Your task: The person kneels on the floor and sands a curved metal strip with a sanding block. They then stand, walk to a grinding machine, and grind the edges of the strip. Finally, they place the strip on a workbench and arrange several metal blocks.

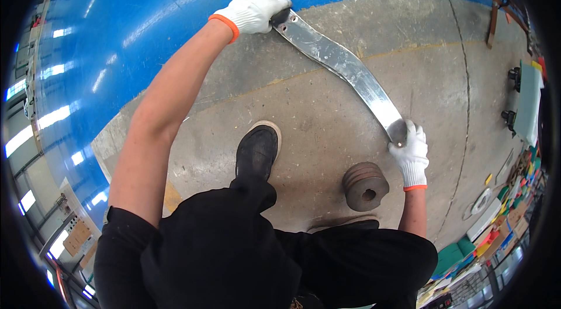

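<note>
A long, curved strip of shiny metal stretches between my two gloved hands, with small holes near its upper left end. My left hand, in a white glove with an orange cuff, is closed around that far end. At the nearer, right end my right hand, gloved the same way, grips the strip beside a dark rounded patch. Just left of my right hand, a brown grooved metal cylinder with a hole through its middle sits on the floor.
My shoe stands on the grey concrete floor, which meets a blue painted floor. A brown frame is at the far right. Below it are a pale wheeled cart and a heap of colourful scraps.
</note>
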Demonstrator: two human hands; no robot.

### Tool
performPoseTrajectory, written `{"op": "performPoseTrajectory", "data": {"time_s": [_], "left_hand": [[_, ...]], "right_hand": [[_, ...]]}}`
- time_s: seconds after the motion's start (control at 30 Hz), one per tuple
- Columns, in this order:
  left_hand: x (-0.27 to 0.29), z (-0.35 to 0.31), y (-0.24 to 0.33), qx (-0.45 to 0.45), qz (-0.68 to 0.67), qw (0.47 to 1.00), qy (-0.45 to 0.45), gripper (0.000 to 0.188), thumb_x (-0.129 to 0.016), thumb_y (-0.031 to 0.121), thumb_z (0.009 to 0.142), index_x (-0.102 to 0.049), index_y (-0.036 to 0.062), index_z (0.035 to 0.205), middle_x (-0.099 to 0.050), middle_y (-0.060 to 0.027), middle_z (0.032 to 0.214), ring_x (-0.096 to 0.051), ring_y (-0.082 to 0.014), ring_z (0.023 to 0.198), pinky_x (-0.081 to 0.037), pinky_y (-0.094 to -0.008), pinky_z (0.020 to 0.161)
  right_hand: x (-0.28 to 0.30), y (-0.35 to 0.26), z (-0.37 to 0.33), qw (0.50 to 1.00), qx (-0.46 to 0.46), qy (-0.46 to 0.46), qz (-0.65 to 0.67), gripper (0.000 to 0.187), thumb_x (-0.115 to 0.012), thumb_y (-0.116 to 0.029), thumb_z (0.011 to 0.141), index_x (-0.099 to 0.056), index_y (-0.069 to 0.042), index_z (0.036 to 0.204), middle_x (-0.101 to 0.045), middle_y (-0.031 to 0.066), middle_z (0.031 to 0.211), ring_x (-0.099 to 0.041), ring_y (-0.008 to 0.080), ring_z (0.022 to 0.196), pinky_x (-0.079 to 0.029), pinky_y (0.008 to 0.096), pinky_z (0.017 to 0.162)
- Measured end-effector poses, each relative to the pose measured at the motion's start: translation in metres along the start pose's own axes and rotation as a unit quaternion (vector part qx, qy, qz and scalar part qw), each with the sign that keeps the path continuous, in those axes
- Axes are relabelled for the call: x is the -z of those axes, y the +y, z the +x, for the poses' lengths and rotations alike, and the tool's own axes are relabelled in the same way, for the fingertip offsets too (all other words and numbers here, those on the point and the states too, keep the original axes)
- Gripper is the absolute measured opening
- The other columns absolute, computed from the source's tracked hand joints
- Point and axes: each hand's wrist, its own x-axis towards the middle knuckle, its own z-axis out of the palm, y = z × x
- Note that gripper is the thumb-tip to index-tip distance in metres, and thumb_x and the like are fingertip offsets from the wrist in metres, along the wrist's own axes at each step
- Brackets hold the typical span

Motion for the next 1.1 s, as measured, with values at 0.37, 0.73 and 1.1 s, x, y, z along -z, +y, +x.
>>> {"op": "performPoseTrajectory", "data": {"time_s": [0.37, 0.73, 1.1], "left_hand": [[-0.005, 0.003, 0.001, 0.004, 0.021, 1.0, -0.019, 0.072, -0.077, 0.008, 0.089, -0.054, 0.0228, 0.155, -0.05, -0.0134, 0.157, -0.069, -0.0396, 0.122, -0.062, -0.0476, 0.1], [0.0, 0.01, -0.016, -0.052, 0.009, 0.999, -0.014, 0.072, -0.076, 0.002, 0.086, -0.055, 0.0186, 0.153, -0.054, -0.0098, 0.151, -0.069, -0.0376, 0.122, -0.063, -0.0482, 0.097], [0.002, 0.008, -0.007, -0.032, 0.019, 0.999, -0.039, 0.076, -0.077, 0.001, 0.086, -0.05, 0.0163, 0.155, -0.05, -0.0107, 0.155, -0.068, -0.0391, 0.122, -0.062, -0.0485, 0.099]], "right_hand": [[-0.002, 0.004, -0.004, 1.0, -0.014, -0.006, 0.009, 0.082, -0.089, -0.023, 0.074, -0.055, -0.015, 0.149, -0.061, 0.0171, 0.137, -0.061, 0.0386, 0.127, -0.056, 0.0481, 0.105], [0.003, -0.01, -0.001, 0.998, -0.036, -0.019, -0.047, 0.082, -0.088, -0.026, 0.076, -0.054, -0.015, 0.15, -0.061, 0.016, 0.136, -0.061, 0.0373, 0.126, -0.058, 0.0478, 0.103], [0.005, -0.009, -0.007, 0.999, -0.036, -0.013, -0.039, 0.078, -0.086, -0.023, 0.078, -0.055, -0.015, 0.149, -0.06, 0.0159, 0.136, -0.062, 0.0371, 0.125, -0.059, 0.0473, 0.101]]}}
